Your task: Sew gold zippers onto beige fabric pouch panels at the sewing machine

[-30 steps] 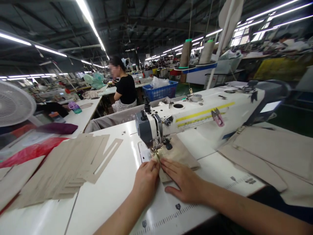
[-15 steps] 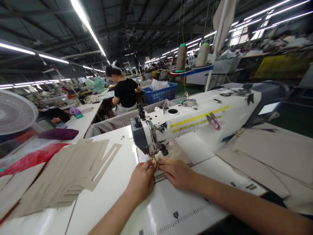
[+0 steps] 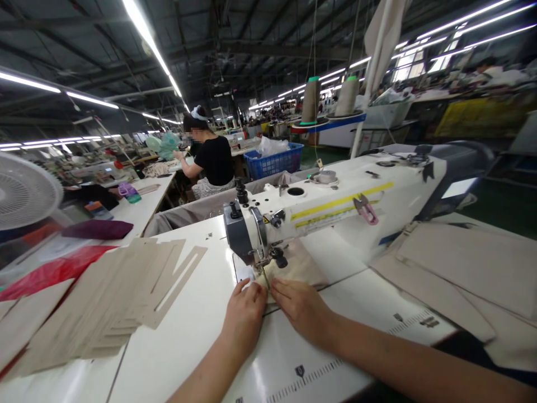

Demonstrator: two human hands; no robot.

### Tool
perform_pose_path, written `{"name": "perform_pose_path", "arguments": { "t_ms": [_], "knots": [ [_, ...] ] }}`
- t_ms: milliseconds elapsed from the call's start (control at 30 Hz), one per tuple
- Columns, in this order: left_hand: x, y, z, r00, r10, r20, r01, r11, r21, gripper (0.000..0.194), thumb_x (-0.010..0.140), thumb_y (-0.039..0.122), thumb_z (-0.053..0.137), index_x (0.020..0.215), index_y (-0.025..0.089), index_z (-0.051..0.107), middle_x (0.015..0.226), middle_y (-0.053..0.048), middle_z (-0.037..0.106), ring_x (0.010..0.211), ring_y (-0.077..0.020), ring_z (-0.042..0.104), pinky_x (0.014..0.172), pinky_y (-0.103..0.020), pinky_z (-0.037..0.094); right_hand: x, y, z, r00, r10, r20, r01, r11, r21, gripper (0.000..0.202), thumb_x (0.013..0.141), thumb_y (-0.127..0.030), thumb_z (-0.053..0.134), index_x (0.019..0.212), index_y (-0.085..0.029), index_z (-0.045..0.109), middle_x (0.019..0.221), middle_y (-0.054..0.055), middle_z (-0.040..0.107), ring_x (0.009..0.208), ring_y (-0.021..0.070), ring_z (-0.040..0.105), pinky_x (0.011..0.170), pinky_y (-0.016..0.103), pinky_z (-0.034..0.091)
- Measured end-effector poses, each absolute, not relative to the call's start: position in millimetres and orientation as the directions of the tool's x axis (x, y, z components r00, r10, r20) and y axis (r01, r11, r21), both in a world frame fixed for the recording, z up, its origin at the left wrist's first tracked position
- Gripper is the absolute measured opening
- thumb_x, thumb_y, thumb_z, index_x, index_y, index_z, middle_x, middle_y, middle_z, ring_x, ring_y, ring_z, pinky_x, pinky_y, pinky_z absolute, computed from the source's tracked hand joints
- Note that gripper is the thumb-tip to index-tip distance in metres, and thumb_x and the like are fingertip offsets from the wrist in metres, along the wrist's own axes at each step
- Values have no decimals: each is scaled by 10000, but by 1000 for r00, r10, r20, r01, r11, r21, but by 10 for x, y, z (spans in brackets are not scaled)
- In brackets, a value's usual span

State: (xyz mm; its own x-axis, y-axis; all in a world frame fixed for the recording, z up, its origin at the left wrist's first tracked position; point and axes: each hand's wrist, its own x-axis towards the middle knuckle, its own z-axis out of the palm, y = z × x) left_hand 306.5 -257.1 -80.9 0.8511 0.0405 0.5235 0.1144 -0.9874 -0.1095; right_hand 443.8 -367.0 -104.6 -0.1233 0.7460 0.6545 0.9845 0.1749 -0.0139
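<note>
A piece of beige fabric (image 3: 308, 266) lies under the needle area of a white sewing machine (image 3: 348, 196). My left hand (image 3: 246, 313) is at the fabric's near left edge, with its fingers curled and closed on it. On the other side of the seam line, my right hand (image 3: 308, 313) holds the fabric with its fingers pressed together, fingertips beside the left ones. Both hands are just in front of the presser foot (image 3: 262, 266). The thumbs and the fabric edge under the fingers are partly hidden.
Left on the table is a fanned stack of beige slotted pieces (image 3: 104, 296) beside red plastic (image 3: 62, 268). Beige fabric panels (image 3: 465, 268) lie at right. Pink-handled thread snips (image 3: 366, 210) are on the machine. A fan (image 3: 27, 190) stands at far left; a co-worker (image 3: 212, 159) sits ahead.
Both hands have drawn slightly back from the presser foot, showing more fabric between the fingertips and the needle. The co-worker's arm has come up toward the left.
</note>
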Motion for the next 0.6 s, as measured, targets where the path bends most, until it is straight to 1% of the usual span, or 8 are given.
{"name": "perform_pose_path", "arguments": {
  "t_ms": [100, 167, 233, 300, 400, 467, 500, 600],
  "knots": [
    [3103, -2505, -792, 834, 7, 552, 96, -986, -134, 252, 853, 24, 369, 935, 123, 585, 800, -61, 625, 716, -170, 622, 869, -415, 501, 4476, -3606, -1003, -129, 755, 643, 985, 175, -9, 313, 880, -49, 361, 1002, -60, 649, 1001, 149, 678, 933, 218, 644, 850, 316, 521],
    [3133, -2473, -772, 827, 4, 562, 89, -988, -124, 242, 858, 34, 373, 924, 129, 585, 777, -57, 617, 711, -170, 618, 859, -399, 512, 4494, -3566, -970, -119, 766, 631, 984, 176, -28, 307, 887, -53, 359, 995, -56, 646, 1007, 157, 674, 936, 222, 643, 856, 325, 519],
    [3156, -2452, -757, 827, 20, 563, 85, -992, -90, 223, 866, 54, 383, 916, 135, 584, 759, -55, 611, 726, -179, 616, 825, -374, 529, 4505, -3530, -952, -108, 775, 623, 982, 180, -54, 300, 891, -52, 356, 983, -50, 642, 1002, 170, 669, 940, 230, 640, 858, 340, 516],
    [3166, -2435, -756, 821, 40, 570, 90, -994, -60, 204, 875, 80, 388, 903, 139, 581, 759, -61, 609, 729, -190, 611, 737, -339, 553, 4515, -3493, -944, -105, 778, 619, 979, 191, -74, 292, 894, -47, 352, 962, -45, 636, 984, 177, 666, 929, 232, 640, 848, 345, 517],
    [3165, -2403, -786, 804, 100, 587, 123, -992, 1, 184, 885, 107, 395, 880, 145, 575, 794, -73, 613, 719, -190, 613, 630, -297, 556, 4544, -3432, -939, -92, 797, 598, 977, 189, -100, 275, 894, -47, 357, 916, -59, 631, 960, 169, 665, 830, 218, 652, 769, 330, 538],
    [3167, -2376, -816, 799, 155, 581, 137, -988, 76, 171, 887, 114, 408, 869, 159, 572, 812, -65, 617, 720, -181, 620, 633, -283, 553, 4575, -3388, -939, -75, 812, 578, 980, 169, -109, 271, 889, -46, 358, 890, -74, 628, 946, 159, 665, 764, 211, 650, 701, 323, 547],
    [3171, -2362, -830, 800, 177, 573, 139, -984, 111, 169, 885, 112, 412, 870, 166, 572, 825, -61, 619, 735, -178, 624, 647, -277, 551, 4592, -3368, -939, -70, 819, 570, 980, 162, -113, 268, 886, -44, 361, 881, -83, 626, 931, 150, 666, 759, 210, 648, 691, 321, 545],
    [3192, -2327, -862, 808, 206, 553, 142, -977, 156, 190, 885, 97, 400, 875, 169, 575, 836, -57, 614, 757, -172, 627, 662, -265, 543, 4631, -3320, -925, -61, 844, 532, 973, 168, -156, 239, 872, -36, 389, 853, -108, 615, 864, 105, 666, 831, 208, 636, 761, 316, 529]
  ]
}}
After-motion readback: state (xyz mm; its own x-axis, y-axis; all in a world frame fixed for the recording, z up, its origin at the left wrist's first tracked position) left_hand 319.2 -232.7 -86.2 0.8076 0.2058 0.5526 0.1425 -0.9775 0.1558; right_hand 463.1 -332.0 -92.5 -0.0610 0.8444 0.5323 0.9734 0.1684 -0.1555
